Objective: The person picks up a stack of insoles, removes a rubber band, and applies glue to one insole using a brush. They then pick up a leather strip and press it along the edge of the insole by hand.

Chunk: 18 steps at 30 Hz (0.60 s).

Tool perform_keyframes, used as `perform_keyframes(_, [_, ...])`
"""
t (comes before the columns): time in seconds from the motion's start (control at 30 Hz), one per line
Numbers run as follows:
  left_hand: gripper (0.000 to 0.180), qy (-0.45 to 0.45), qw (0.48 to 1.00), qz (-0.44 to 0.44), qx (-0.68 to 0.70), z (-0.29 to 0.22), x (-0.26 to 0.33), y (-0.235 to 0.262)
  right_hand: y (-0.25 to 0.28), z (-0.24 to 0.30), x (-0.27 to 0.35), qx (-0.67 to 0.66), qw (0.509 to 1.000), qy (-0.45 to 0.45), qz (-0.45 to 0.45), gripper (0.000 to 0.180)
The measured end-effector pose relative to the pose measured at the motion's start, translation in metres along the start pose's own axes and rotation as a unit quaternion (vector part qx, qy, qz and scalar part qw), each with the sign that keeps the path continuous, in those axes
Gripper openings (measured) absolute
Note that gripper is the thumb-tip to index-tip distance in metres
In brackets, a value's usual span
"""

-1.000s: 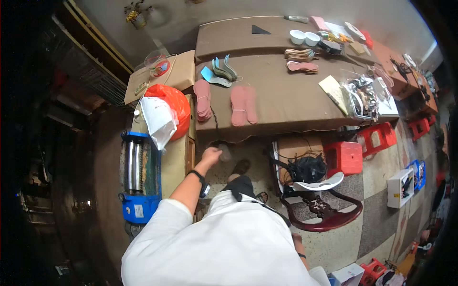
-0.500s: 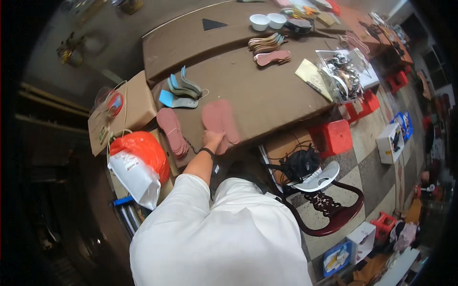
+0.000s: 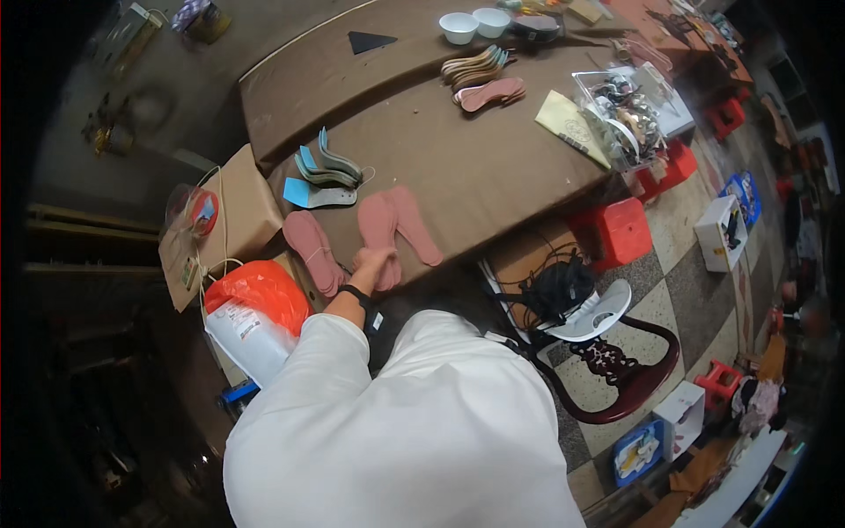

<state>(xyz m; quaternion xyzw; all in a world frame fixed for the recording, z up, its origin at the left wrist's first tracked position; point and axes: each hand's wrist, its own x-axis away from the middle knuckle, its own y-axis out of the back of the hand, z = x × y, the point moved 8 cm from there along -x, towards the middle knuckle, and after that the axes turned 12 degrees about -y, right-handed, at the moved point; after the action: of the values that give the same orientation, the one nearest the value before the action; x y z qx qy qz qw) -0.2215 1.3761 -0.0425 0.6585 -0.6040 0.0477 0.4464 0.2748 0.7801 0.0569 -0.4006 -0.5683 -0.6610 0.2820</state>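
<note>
My left hand [image 3: 375, 257], with a dark band at the wrist, reaches the table's near edge. Its fingers are closed around the narrow middle of a pink insole [image 3: 378, 218]. Partly under that one and fanned out to its right lies another pink insole [image 3: 415, 227], flat on the brown table cover. A tied bundle of pink insoles [image 3: 310, 250] rests just left of the hand. Behind it stand several curved grey-and-blue insoles [image 3: 334, 169], with a loop of string beside them. No part of my right hand shows.
Farther back on the brown-covered table [image 3: 414, 132] are more stacked insoles [image 3: 489, 93], two white bowls [image 3: 459, 29] and a clear bin of metal parts [image 3: 627, 123]. A red bag [image 3: 257, 295] sits left. Red stools [image 3: 619, 233] and a dark wooden chair [image 3: 629, 378] stand right.
The two pink insoles, side by side before, now spread apart at an angle. My left hand has drawn the left one slightly left. The whole view has shifted a little.
</note>
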Motion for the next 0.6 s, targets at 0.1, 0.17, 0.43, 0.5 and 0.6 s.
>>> perform_keyframes(0.1, [0.038,-0.003,0.975,0.091,0.201,0.005,0.002,-0.007,-0.002,0.007,-0.005,0.01,1.0,0.006,0.021,0.033])
perform_keyframes(0.17, [0.034,0.005,0.958,0.121,0.262,0.0,0.015,-0.008,-0.007,0.014,-0.007,0.016,0.999,0.009,0.031,0.033])
perform_keyframes(0.43, [0.052,0.011,0.771,0.236,0.592,-0.019,0.056,-0.008,-0.025,0.024,-0.024,0.029,0.996,0.022,0.079,0.033])
perform_keyframes(0.5, [0.052,0.028,0.741,0.251,0.622,-0.021,0.061,-0.009,-0.036,0.022,-0.023,0.028,0.995,0.02,0.092,0.033])
perform_keyframes(0.6, [0.055,0.046,0.7,0.275,0.657,-0.031,0.07,-0.015,-0.046,0.019,-0.022,0.02,0.994,0.016,0.106,0.033])
